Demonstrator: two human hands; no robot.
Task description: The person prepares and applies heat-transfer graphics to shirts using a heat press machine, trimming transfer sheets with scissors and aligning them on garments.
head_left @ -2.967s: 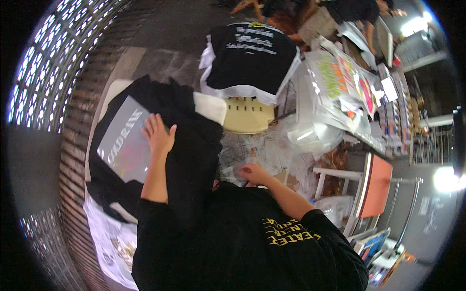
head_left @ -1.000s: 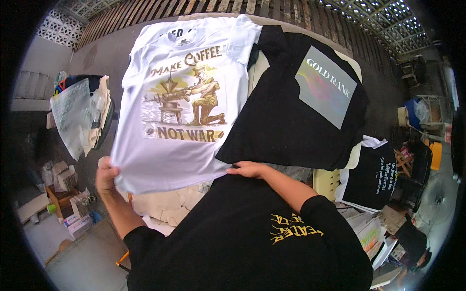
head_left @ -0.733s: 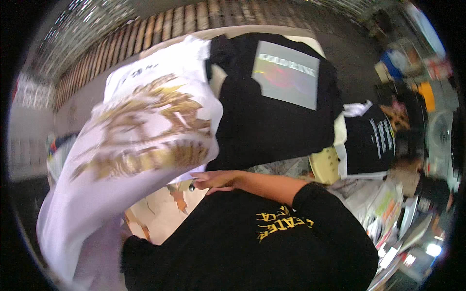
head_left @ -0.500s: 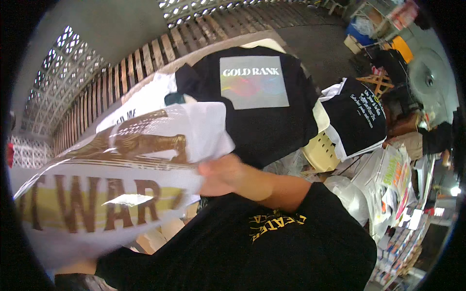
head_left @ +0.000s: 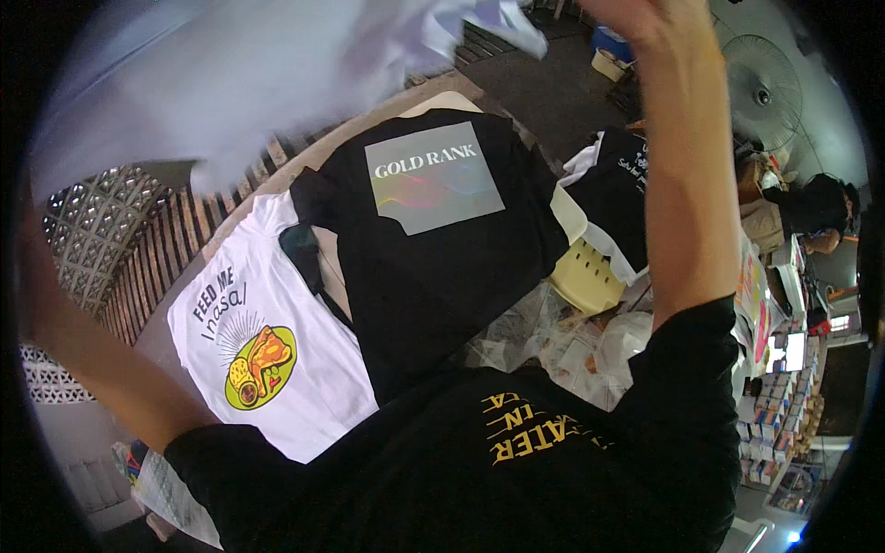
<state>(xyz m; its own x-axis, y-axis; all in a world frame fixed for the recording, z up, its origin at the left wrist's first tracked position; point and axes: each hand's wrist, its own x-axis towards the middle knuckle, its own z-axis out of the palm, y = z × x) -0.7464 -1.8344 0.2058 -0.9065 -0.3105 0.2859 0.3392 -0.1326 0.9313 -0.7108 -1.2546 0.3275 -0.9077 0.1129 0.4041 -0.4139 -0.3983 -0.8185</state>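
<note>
Two arms are raised high in the head view, lifting a white shirt that billows, blurred, across the top of the picture above the display. The right hand sits at the upper edge, its fingers cut off by the rim, so I cannot tell how they grip, though the cloth trails leftward from it. The left hand is out of view; only the left forearm rises along the left side. The shirt's long axis runs from upper right to left, between both arms. Below lie a black shirt with a grey panel and, touching its left edge, a white shirt with a yellow oval print.
</note>
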